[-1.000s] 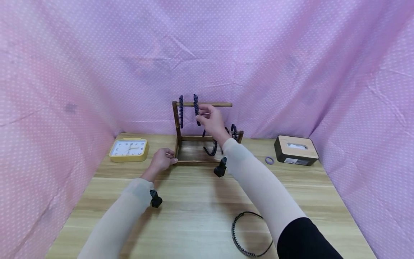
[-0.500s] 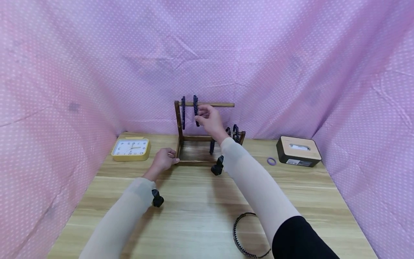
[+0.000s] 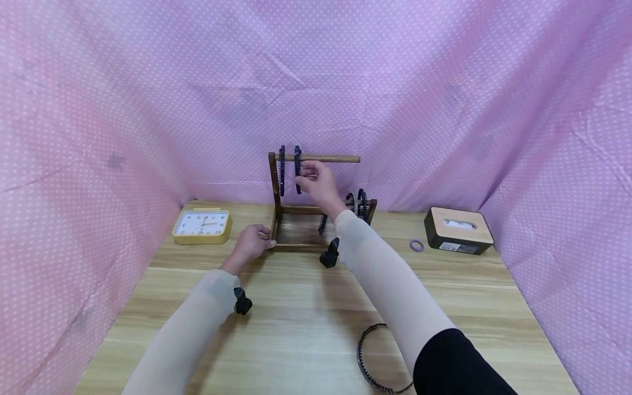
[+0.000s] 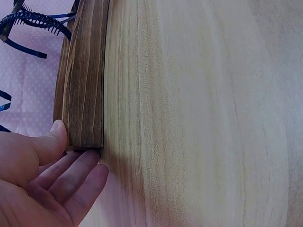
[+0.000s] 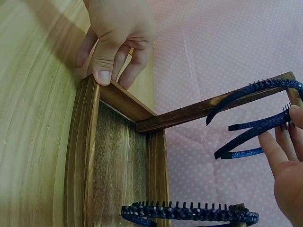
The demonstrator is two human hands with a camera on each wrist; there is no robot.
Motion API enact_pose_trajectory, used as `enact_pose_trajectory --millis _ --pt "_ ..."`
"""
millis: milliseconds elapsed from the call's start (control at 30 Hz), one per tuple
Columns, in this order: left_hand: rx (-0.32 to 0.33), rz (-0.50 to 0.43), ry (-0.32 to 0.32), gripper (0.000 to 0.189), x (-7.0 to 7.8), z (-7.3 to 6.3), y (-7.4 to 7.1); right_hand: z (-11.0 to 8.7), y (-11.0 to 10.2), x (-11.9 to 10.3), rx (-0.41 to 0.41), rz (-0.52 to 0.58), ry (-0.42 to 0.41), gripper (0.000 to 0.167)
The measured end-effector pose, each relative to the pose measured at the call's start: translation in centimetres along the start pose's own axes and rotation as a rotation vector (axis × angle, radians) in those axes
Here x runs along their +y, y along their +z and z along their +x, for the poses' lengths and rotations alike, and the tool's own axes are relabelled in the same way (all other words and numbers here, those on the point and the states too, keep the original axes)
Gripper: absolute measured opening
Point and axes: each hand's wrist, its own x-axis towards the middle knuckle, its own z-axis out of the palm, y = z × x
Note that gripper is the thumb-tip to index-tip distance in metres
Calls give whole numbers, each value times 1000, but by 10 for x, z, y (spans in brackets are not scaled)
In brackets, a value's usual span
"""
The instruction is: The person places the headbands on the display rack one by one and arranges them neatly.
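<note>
My left hand (image 3: 250, 242) holds the near left corner of a brown wooden rack (image 3: 275, 184). In the left wrist view its thumb lies along the side of the rack's base (image 4: 85, 94), its fingers at the end face. My right hand (image 3: 321, 189) pinches a dark toothed headband (image 3: 298, 156) that hangs over the rack's upper bar (image 3: 331, 158). Left of it, another dark headband (image 3: 282, 170) hangs near the upright. In the right wrist view, more than one dark band (image 5: 251, 132) shows by the right fingers. Several headbands (image 3: 362, 203) hang on the lower bar, partly behind my right wrist.
A dark headband (image 3: 362, 362) lies on the table (image 3: 281, 340) at the front, partly under my right sleeve. A yellow clock (image 3: 202, 226) stands at left. On the right are a purple ring (image 3: 417, 245) and a tissue box (image 3: 459, 230). Pink dotted cloth (image 3: 316, 82) surrounds the table.
The view has shifted slightly, so the table things appear a little further right. Against the rack, the pinched headband sits slightly further left along the upper bar. The left hand stays on the corner.
</note>
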Motion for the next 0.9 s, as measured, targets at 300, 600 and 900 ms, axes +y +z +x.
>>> enact_pose_trajectory --millis 300,600,900 --pt "-1 -4 -2 35 2 -1 3 -4 -16 0 -10 -118 7 46" --pt "8 -1 8 35 4 -4 2 -17 -47 -11 -40 -106 -78 42" --pt "12 9 9 37 2 -3 1 -54 -97 -24 -40 -180 -132 43"
